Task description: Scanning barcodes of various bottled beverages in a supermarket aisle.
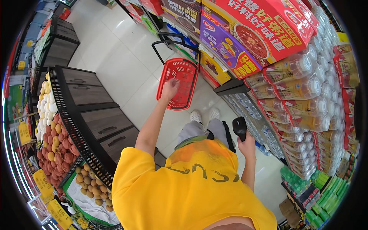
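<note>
My left hand point(170, 88) is over a red plastic shopping basket point(186, 75), its fingers loosely curled. Whether it touches the basket or holds something small cannot be made out. The basket's inside shows slotted red plastic, and its black carrying handles point(169, 40) stick out past the far end, away from my hand. On the right, my right hand point(246, 145) grips the handle of a black handheld barcode scanner point(239, 127). The scanner's head points away from me, beside the shelf of bottled water.
Left stands a wood-fronted produce counter point(97, 99) with a black slatted rim, bearing eggs point(47, 107), red net-wrapped fruit point(59, 143) and brown round fruit point(93, 187). Right are boxed porridge packs point(258, 31) and shrink-wrapped drink bottles point(296, 89). Pale floor tiles point(123, 60) lie between.
</note>
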{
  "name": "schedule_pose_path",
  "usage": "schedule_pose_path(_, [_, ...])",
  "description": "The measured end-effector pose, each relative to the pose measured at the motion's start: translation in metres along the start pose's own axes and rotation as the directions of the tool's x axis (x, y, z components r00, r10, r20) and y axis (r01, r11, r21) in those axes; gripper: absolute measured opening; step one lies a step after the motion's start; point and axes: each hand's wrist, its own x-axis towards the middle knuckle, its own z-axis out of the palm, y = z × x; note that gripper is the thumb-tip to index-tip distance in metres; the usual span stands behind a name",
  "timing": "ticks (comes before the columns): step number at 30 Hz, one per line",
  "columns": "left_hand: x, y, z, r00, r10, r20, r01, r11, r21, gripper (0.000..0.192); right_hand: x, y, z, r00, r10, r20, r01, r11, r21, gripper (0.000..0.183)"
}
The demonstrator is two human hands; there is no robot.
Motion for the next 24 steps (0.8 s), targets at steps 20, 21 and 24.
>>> schedule_pose_path(20, [0.225,0.098,-0.079,0.984,0.168,0.063,-0.169,0.751,0.638,0.056,0.157,-0.025,0.019,0.972,0.059,0.225,-0.029,0.991,-0.133,0.034])
schedule_pose_path(21, [0.227,0.098,-0.08,0.982,0.174,0.068,-0.177,0.754,0.633,0.056,0.159,-0.026,0.02,0.974,0.064,0.218,-0.034,0.99,-0.138,0.034])
schedule_pose_path(24, [0.234,0.1,-0.089,0.988,0.064,0.139,-0.138,0.761,0.634,0.044,0.163,-0.027,0.025,0.965,0.128,0.23,-0.101,0.987,-0.124,0.039])
